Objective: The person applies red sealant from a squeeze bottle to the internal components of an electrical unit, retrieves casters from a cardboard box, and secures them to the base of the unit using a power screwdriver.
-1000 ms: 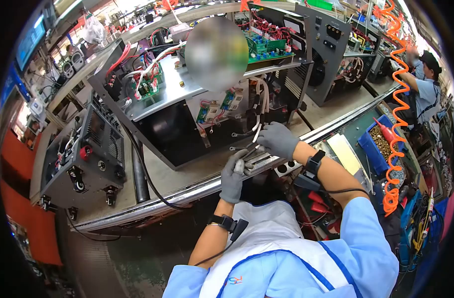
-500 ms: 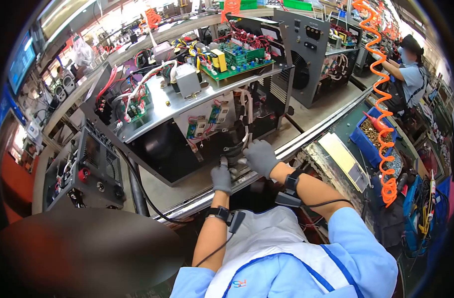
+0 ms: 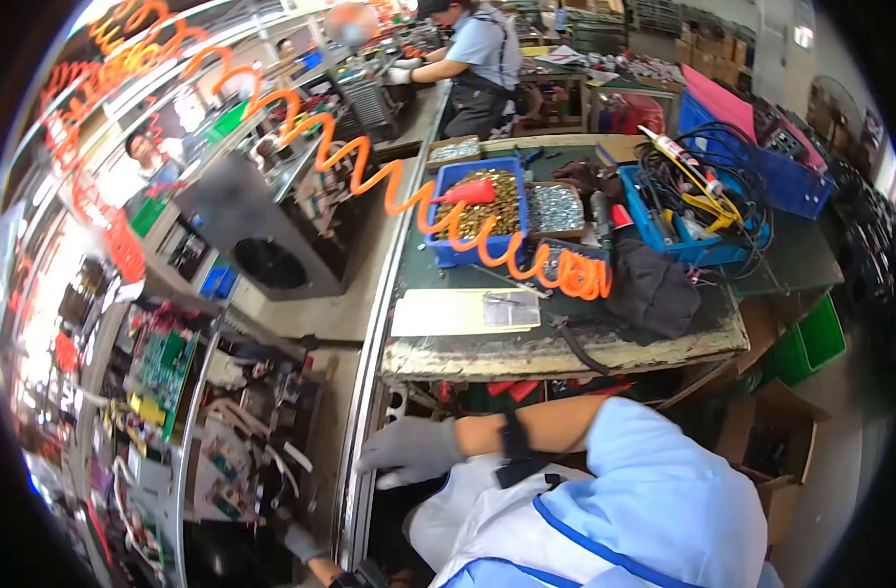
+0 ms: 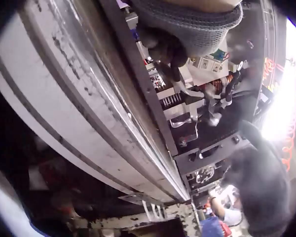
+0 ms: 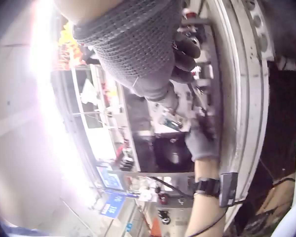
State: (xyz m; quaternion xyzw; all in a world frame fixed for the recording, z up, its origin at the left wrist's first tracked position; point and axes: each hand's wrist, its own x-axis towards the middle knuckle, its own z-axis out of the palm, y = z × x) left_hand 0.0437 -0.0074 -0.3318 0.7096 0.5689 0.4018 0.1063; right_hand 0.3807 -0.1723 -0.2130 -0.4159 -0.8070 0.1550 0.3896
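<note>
My left hand (image 3: 303,541), in a grey glove, is low in the head view, at the front opening of a metal machine chassis. In the left wrist view its dark fingers (image 4: 164,48) curl round a cable (image 4: 190,92) among several others with bare metal lugs. My gloved right hand (image 3: 411,451) hovers by the bench's metal rail, apart from the cables, its fingers loosely bent with nothing in them. Inside the chassis, a green circuit board (image 3: 161,377) sits above white and grey cables (image 3: 293,465).
Right of the rail stands a green-topped bench (image 3: 605,343) with a blue bin of brass fasteners (image 3: 509,201), a yellow card (image 3: 438,312) and a blue tool tray (image 3: 707,252). An orange coiled hose (image 3: 369,176) hangs across. Another person (image 3: 482,59) works farther along the line.
The head view has swung right toward the side bench. My right hand has left the cables and moved to the rail. My left hand stays at the chassis.
</note>
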